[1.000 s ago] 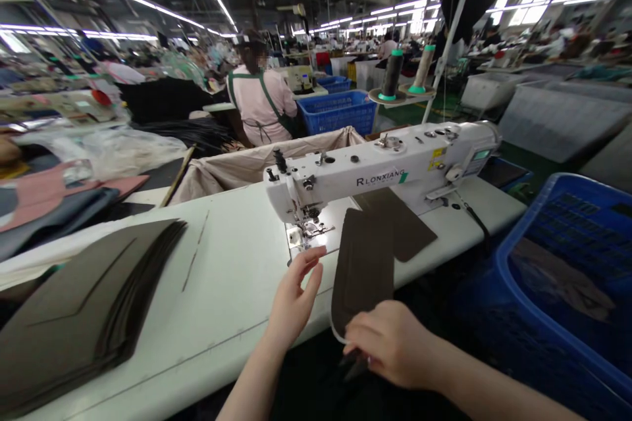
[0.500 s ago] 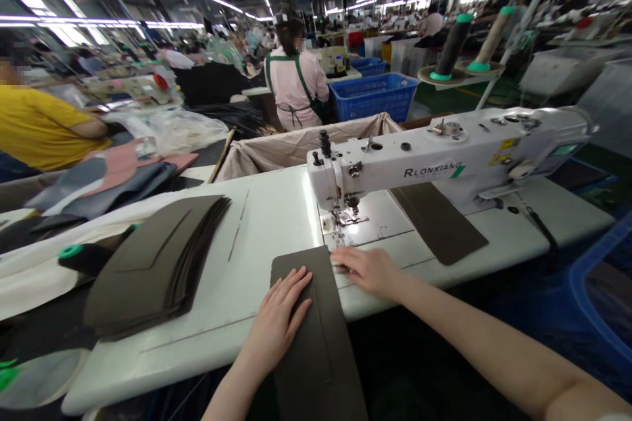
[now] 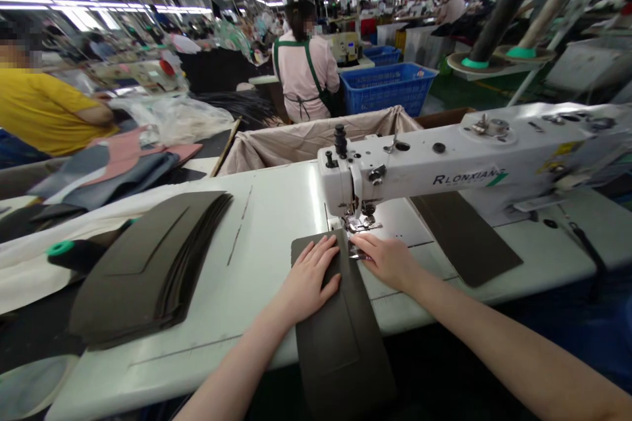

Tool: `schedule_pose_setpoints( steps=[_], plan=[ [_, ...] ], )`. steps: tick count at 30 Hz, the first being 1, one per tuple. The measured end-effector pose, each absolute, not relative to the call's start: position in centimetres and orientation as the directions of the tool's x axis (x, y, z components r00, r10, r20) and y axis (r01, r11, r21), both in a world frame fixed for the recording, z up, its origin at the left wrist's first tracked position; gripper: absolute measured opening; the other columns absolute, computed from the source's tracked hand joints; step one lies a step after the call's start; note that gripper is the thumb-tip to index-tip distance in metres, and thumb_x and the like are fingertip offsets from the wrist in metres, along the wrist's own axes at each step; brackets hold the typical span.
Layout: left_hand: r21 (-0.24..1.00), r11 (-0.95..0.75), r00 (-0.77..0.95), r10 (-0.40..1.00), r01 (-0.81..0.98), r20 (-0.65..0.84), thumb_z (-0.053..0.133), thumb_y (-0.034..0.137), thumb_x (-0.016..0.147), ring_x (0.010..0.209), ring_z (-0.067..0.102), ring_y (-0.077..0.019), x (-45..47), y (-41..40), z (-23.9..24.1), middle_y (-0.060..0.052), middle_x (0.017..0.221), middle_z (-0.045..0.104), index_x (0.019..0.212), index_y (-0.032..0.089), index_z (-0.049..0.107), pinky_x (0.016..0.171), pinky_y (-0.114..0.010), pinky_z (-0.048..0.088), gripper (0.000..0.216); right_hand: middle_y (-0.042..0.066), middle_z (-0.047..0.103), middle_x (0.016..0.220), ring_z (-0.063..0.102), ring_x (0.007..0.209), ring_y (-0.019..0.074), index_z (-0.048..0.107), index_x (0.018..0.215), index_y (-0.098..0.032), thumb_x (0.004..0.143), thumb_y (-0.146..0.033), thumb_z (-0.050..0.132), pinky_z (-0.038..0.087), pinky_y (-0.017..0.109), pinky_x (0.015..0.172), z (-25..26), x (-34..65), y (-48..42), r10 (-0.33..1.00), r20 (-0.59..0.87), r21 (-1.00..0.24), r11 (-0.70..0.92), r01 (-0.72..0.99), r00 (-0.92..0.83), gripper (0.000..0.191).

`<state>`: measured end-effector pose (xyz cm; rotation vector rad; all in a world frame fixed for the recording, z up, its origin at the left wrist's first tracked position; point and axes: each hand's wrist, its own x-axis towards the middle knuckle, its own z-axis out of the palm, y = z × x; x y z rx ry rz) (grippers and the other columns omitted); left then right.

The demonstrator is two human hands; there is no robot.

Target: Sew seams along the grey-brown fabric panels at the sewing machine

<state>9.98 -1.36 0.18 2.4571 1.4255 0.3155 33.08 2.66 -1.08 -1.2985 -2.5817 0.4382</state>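
Note:
A dark olive-brown fabric panel (image 3: 340,348) with a stitched outline lies with its far end at the sewing machine's needle area (image 3: 356,220) and its near end hanging over the table edge. My left hand (image 3: 311,279) rests flat on the panel, fingers stretched forward. Close by its right edge, my right hand (image 3: 388,260) is closed around a small metal tool (image 3: 356,252), apparently thread snips, mostly hidden by the fingers. Its fingertips are just in front of the presser foot. The white sewing machine (image 3: 419,171) stands behind both hands.
A stack of similar panels (image 3: 148,263) lies on the left of the table (image 3: 261,263). Another panel (image 3: 469,237) is under the machine arm. Beyond are a cloth-lined bin (image 3: 286,148), a blue basket (image 3: 388,89) and co-workers. Thread cones (image 3: 496,23) stand upper right.
The panel has slid forward toward the needle with my left hand on it. My right hand stays beside the panel's far end with the metal tool. The camera view has shifted slightly.

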Motion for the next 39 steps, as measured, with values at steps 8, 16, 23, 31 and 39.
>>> schedule_pose_setpoints(
  steps=[8,16,23,31,39],
  plan=[
    [0.382,-0.451,0.474,0.880,0.807,0.037,0.049,0.033,0.091,0.142,0.028,-0.0228,10.9,-0.5,-0.3,-0.004,0.153,0.033,0.141,0.025,0.040,0.119,-0.046,0.017,0.052,0.006,0.049,0.141,0.060,0.108,0.0234,0.043,0.140,-0.027,0.091,-0.027,0.048,0.048,0.032,0.085,-1.3,33.0,3.1,0.803,0.018,-0.365,0.560,0.744,-0.595,0.049],
    [0.396,-0.448,0.481,0.877,0.801,0.018,0.049,0.034,0.091,0.143,0.027,-0.0227,10.7,-0.2,-0.1,-0.004,0.154,0.032,0.143,0.025,0.038,0.119,-0.047,0.017,0.053,0.005,0.050,0.140,0.061,0.106,0.0233,0.042,0.140,-0.028,0.091,-0.027,0.047,0.049,0.032,0.083,-1.4,32.9,3.2,0.803,0.009,-0.364,0.557,0.746,-0.595,0.049],
    [0.420,-0.449,0.484,0.875,0.789,0.025,0.050,0.033,0.091,0.143,0.027,-0.0227,10.5,0.0,-0.1,-0.004,0.154,0.032,0.142,0.025,0.040,0.119,-0.046,0.017,0.053,0.006,0.051,0.139,0.061,0.106,0.0227,0.043,0.140,-0.027,0.090,-0.026,0.048,0.049,0.032,0.083,-1.5,32.9,3.2,0.805,0.010,-0.369,0.555,0.746,-0.593,0.050],
    [0.435,-0.447,0.482,0.876,0.782,0.035,0.050,0.035,0.091,0.142,0.027,-0.0218,10.5,0.3,-0.1,-0.004,0.153,0.034,0.141,0.026,0.041,0.119,-0.044,0.017,0.052,0.004,0.051,0.139,0.061,0.106,0.0230,0.042,0.140,-0.029,0.089,-0.025,0.049,0.049,0.032,0.083,-1.6,32.9,3.3,0.808,0.021,-0.374,0.552,0.745,-0.588,0.051],
    [0.439,-0.458,0.495,0.868,0.773,0.034,0.050,0.035,0.091,0.142,0.028,-0.0220,10.2,0.6,-0.4,-0.003,0.152,0.035,0.141,0.027,0.041,0.120,-0.045,0.016,0.052,0.004,0.051,0.138,0.060,0.110,0.0220,0.047,0.136,-0.028,0.092,-0.026,0.047,0.049,0.032,0.084,-1.6,33.1,3.3,0.803,0.040,-0.388,0.561,0.731,-0.595,0.045]
  ],
)
